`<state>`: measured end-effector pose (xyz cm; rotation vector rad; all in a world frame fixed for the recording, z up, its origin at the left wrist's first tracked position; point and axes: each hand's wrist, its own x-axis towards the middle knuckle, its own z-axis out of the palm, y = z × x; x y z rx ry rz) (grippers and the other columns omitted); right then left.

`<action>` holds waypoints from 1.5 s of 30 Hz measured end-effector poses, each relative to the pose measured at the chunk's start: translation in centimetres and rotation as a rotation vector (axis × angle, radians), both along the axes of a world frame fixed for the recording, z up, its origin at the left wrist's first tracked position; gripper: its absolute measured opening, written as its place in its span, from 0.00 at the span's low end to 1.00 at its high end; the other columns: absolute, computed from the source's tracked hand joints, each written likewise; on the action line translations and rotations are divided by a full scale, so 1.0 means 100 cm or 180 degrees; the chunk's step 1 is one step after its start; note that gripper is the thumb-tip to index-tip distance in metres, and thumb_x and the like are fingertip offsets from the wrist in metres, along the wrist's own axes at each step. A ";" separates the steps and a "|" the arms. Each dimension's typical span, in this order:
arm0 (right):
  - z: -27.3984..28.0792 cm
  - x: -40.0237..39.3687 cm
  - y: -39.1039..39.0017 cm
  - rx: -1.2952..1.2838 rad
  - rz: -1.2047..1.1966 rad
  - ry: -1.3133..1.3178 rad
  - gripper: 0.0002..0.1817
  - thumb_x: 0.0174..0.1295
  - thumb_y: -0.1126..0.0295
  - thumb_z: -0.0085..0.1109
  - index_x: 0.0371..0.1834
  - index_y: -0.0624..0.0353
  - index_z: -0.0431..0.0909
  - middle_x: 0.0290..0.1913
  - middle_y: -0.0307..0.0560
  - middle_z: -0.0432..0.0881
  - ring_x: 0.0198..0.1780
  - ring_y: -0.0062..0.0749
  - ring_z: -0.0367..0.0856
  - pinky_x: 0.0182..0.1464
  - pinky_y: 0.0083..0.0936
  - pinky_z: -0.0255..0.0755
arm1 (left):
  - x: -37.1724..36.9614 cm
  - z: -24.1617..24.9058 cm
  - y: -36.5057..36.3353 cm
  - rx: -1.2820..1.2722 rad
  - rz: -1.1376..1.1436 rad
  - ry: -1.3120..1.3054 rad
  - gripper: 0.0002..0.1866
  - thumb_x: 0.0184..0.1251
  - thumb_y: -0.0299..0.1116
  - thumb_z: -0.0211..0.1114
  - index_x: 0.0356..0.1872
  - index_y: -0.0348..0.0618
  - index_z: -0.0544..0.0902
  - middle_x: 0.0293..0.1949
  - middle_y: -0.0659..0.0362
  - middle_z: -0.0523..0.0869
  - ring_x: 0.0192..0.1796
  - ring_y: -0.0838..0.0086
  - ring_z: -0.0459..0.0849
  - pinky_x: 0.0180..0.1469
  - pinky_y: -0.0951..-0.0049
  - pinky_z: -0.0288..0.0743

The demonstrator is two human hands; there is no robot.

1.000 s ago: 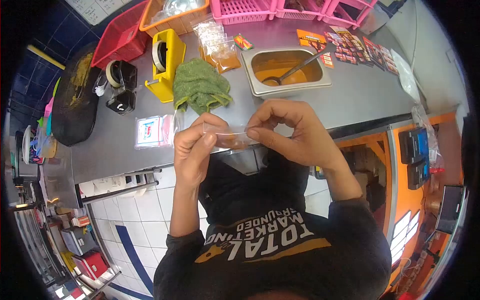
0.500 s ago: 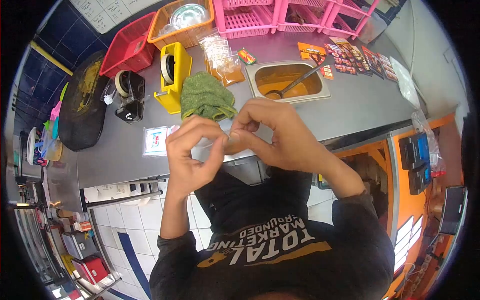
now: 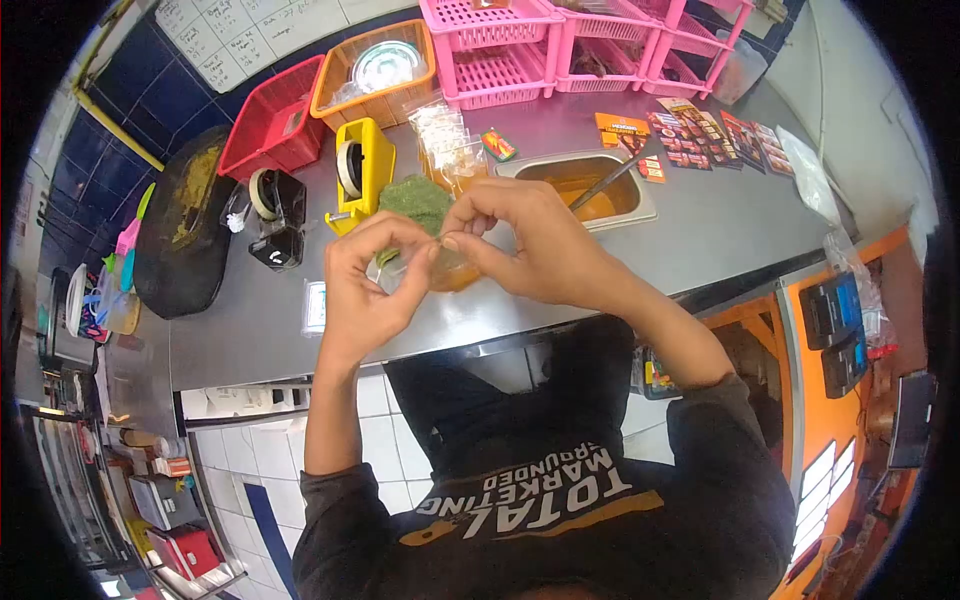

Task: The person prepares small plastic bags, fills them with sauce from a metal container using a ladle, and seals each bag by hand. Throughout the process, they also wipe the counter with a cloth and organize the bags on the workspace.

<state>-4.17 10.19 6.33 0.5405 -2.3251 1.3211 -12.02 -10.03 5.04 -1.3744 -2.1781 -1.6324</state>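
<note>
My left hand [image 3: 372,285] and my right hand [image 3: 535,240] meet over the front of the steel counter, thumbs and forefingers pinched together. Between them they grip the top of a small clear plastic bag [image 3: 455,275], whose lower part shows orange sauce. The exact spot of the pinch is partly covered by the fingers. Behind the hands lies a crumpled green cloth [image 3: 415,200]. Just past the right hand is a steel pan [image 3: 645,205] of orange sauce with a ladle [image 3: 612,178] resting in it.
Filled clear packets [image 3: 450,150] lie beyond the cloth. A yellow tape dispenser [image 3: 378,165] and a black tape dispenser [image 3: 280,215] stand to the left. Red basket [image 3: 265,150], orange basket [image 3: 335,100] and pink racks [image 3: 500,90] line the back. Printed cards [image 3: 685,130] lie at right.
Both hands have risen slightly away from my body, still pinched together. The orange-filled bag below the fingers now shows more clearly. The view has shifted a little.
</note>
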 end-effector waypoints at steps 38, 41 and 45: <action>-0.110 -0.023 -0.062 0.1885 -0.1893 0.0679 0.18 0.59 0.71 0.59 0.52 0.66 0.81 0.52 0.53 0.81 0.57 0.43 0.78 0.58 0.34 0.75 | -0.140 -0.042 0.063 -0.1320 0.0946 0.2018 0.09 0.70 0.34 0.65 0.35 0.37 0.85 0.36 0.43 0.88 0.42 0.44 0.87 0.45 0.51 0.81; -0.104 -0.022 -0.057 0.1764 -0.0755 0.0886 0.14 0.57 0.69 0.60 0.45 0.63 0.84 0.55 0.54 0.81 0.60 0.45 0.77 0.59 0.37 0.74 | -0.097 -0.037 0.013 -0.0981 0.1171 0.1631 0.09 0.70 0.29 0.67 0.45 0.35 0.86 0.39 0.45 0.88 0.40 0.51 0.87 0.44 0.59 0.79; -0.109 -0.041 -0.067 0.1944 -0.0001 0.1173 0.14 0.57 0.70 0.61 0.46 0.60 0.86 0.71 0.59 0.73 0.72 0.51 0.71 0.69 0.45 0.70 | -0.048 -0.051 -0.065 -0.1235 0.1701 0.1313 0.08 0.70 0.25 0.65 0.46 0.35 0.87 0.44 0.47 0.89 0.47 0.55 0.87 0.51 0.61 0.78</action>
